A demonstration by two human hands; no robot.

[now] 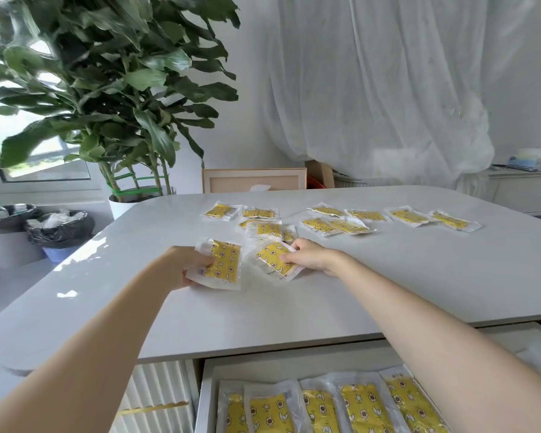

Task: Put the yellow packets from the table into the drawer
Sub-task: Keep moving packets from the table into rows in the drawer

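Observation:
My left hand (186, 265) grips a yellow patterned packet (224, 264) in clear wrap, lifted slightly off the white table (388, 276). My right hand (310, 256) pinches a second yellow packet (274, 256) that lies tilted on the table just to the right. Several more yellow packets (350, 225) are scattered across the far half of the table. Below the table's near edge, an open white drawer (208, 385) holds a row of yellow packets (366, 407) lying side by side.
A large potted plant (122, 104) stands past the table's far left corner. Two lined bins (60, 232) sit on the floor at left. A framed panel (253, 179) leans behind the table, and a white cabinet (525, 192) stands at far right.

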